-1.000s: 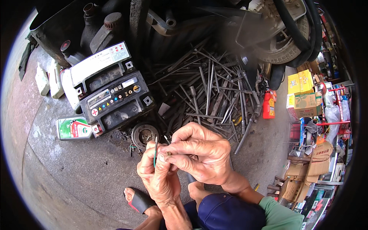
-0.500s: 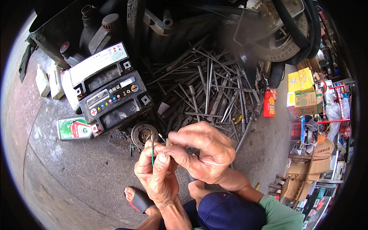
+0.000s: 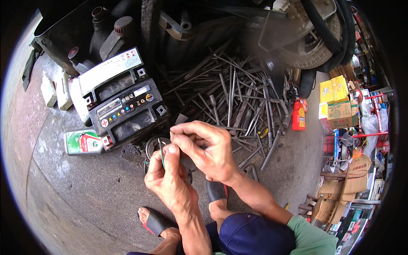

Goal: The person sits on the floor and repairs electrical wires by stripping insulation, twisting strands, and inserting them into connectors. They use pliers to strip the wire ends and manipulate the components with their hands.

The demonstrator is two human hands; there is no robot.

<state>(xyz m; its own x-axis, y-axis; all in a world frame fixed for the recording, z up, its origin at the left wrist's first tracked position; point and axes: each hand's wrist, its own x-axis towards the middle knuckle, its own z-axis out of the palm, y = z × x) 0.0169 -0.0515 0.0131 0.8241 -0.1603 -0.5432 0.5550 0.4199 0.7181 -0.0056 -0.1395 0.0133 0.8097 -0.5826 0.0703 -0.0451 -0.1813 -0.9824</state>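
Grip, left hand point(image 3: 172, 185): pinching thin green wire point(image 3: 162, 158), tip raised above the floor point(image 3: 102, 191). Right hand point(image 3: 211, 148): fingertips closed on a small piece point(image 3: 171, 134), kind unclear. Status: wire and piece apparently unjoined.

Soft light shows my bare left hand point(image 3: 172, 182) and bare right hand point(image 3: 212, 153) crisply above the rough grey concrete floor point(image 3: 102, 191). Beyond the tangled heap of long grey metal rods point(image 3: 231, 100), I see deep shadow. A hazy smudge blurs my view left of the dusty grey rubber tyre point(image 3: 319, 58). Edges bend toward black corners; bluish glare lines the left rim.
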